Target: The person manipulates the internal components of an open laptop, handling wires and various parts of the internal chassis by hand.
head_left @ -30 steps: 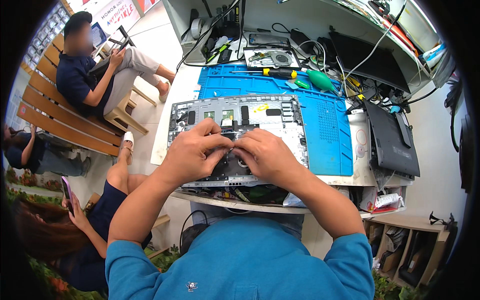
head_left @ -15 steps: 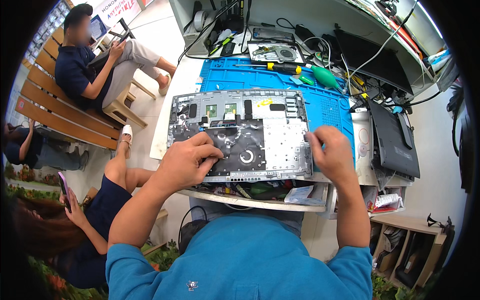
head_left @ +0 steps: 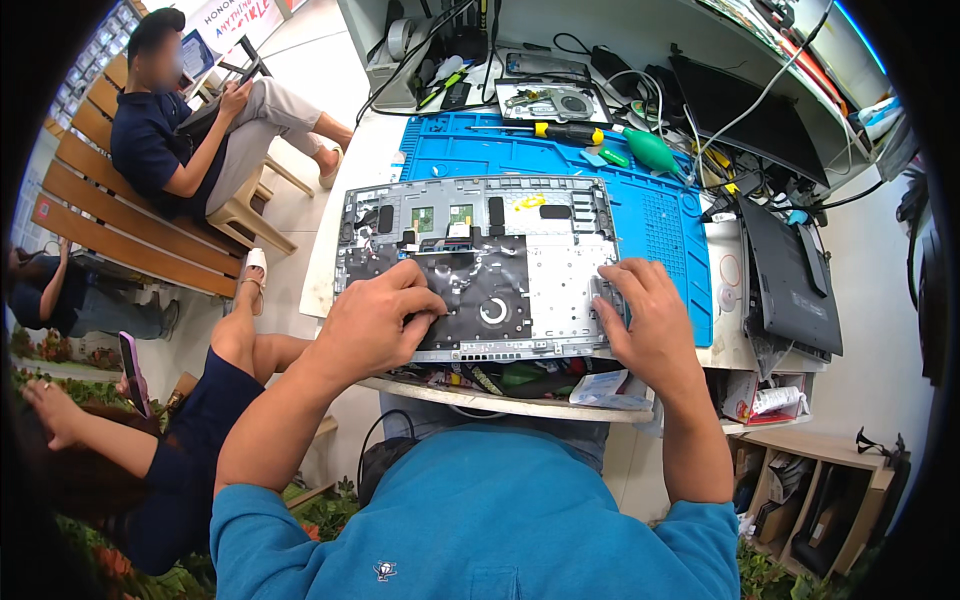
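Observation:
An open laptop chassis (head_left: 565,285), grey with a black sheet (head_left: 475,290) over its middle, lies across the near part of a blue repair mat (head_left: 665,240). My left hand (head_left: 385,315) is on the sheet's left part, fingers curled and pinched; whatever is between them is hidden. My right hand (head_left: 640,315) rests at the chassis's right side, fingers apart and bent over the metal. Beyond the chassis are a yellow-black screwdriver (head_left: 560,133) and a green rubber blower (head_left: 650,150).
A dark closed laptop (head_left: 790,280) leans at the desk's right beside a black monitor (head_left: 740,120) and cables. Opened electronics (head_left: 545,108) lie at the back. A seated person (head_left: 170,140) holds a device at left; another person (head_left: 130,450) with a pink phone sits nearer.
My right hand left my left hand, swung out past the chassis's right edge, then settled on that side, fingers spread. The chassis shifted slightly away. The nearer person raised a hand from the phone.

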The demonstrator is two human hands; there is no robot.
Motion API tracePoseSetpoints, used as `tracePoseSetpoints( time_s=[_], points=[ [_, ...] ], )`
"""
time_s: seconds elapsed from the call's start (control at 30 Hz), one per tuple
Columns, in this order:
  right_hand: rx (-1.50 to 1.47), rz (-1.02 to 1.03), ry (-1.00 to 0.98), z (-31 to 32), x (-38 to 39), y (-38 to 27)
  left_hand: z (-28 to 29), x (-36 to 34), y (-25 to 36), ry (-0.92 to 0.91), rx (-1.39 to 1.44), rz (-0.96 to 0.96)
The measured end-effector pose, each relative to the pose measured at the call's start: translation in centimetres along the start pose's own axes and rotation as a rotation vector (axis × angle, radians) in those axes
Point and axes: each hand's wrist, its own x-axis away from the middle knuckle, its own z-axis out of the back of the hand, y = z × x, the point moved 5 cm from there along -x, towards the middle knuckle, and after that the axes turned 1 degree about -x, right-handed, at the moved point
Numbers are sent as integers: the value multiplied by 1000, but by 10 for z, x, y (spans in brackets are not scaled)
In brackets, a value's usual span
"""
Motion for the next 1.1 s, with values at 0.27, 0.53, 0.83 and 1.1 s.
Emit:
tracePoseSetpoints(
  time_s=[0.27, 0.53, 0.83, 1.1],
  points=[
    [-68, -51, 83, -10, 1, 7, -3, 1, 2, 2, -43, -53],
    [-62, -5, 128, -13, 0, 4, 1, -11, -7, -40, -75, -288],
    [-98, -29, 111, -10, -3, 0, 4, -28, -12, -160, -126, -529],
    [-80, 3, 121, -12, 0, 3, 8, -44, -9, -259, -138, -646]
  ],
)
